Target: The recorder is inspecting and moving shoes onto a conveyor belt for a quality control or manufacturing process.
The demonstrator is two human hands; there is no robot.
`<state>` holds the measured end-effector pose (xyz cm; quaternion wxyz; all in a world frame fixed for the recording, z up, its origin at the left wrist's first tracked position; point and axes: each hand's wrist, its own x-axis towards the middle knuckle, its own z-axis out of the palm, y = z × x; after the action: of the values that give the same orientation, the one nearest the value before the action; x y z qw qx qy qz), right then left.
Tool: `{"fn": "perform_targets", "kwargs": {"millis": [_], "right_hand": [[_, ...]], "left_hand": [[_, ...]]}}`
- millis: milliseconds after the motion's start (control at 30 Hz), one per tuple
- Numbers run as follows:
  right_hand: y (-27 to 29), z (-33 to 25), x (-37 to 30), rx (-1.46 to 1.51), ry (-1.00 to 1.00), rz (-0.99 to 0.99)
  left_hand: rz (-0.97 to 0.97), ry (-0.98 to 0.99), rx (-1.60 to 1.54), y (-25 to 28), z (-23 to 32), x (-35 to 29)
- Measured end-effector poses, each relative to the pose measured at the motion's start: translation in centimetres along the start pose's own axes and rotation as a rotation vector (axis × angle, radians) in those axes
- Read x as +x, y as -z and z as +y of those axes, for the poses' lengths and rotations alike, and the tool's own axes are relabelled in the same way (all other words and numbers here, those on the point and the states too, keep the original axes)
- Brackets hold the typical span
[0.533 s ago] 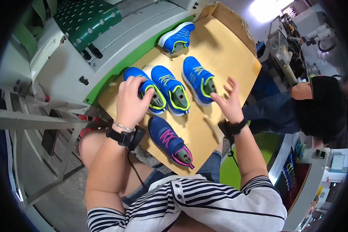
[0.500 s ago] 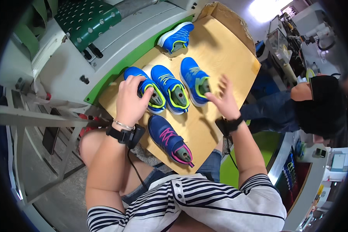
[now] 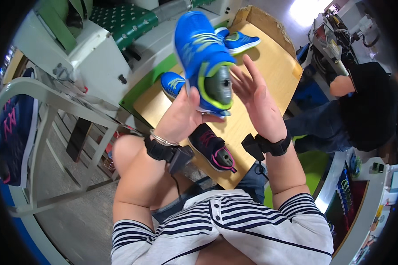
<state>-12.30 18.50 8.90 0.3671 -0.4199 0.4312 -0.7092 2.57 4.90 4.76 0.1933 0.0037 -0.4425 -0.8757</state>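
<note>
My left hand (image 3: 181,112) grips a blue sneaker (image 3: 203,53) by its heel end and holds it up above the wooden board (image 3: 256,119). This sneaker has yellow-green lining and pale laces, and a grey shoe form fills its opening. Beside the heel, my right hand (image 3: 263,104) is open with fingers spread; whether its fingertips touch the sneaker I cannot tell. A second blue sneaker (image 3: 173,84) lies on the board, partly hidden by the held one. Nearest to me on the board rests a navy shoe (image 3: 212,148) with pink laces and a form inside.
At the board's far end sits a blue sneaker (image 3: 242,42), with another partly hidden behind the held one. A green-edged machine (image 3: 141,86) borders the left. A grey metal rack (image 3: 75,106) and a navy shoe (image 3: 15,128) are at far left. Another person (image 3: 371,110) is at right.
My left hand has picked up a blue sneaker and raised it. My right hand has come in close beside it. The view has shifted, bringing a navy shoe in at far left.
</note>
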Motion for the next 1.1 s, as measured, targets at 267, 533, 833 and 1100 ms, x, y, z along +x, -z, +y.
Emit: {"fn": "perform_targets", "kwargs": {"millis": [267, 533, 833, 1100], "right_hand": [[5.2, 11.1, -0.9, -0.775, -0.377, -0.013], [10.3, 7.6, 5.8, -0.464, -0.267, 0.339], [4.8, 0.3, 32.8, -1.187, 0.216, 0.192], [10.9, 12.2, 33.0, -1.245, -0.042, 0.476]], "left_hand": [[0.349, -0.317, -0.292, 6.4, 9.6, 7.2], [0.283, -0.169, -0.46, 8.9, 5.2, 3.9], [0.389, 0.05, 0.003, 9.6, 3.7, 5.6], [0.34, 0.11, 0.095, 9.6, 3.7, 5.7]]}}
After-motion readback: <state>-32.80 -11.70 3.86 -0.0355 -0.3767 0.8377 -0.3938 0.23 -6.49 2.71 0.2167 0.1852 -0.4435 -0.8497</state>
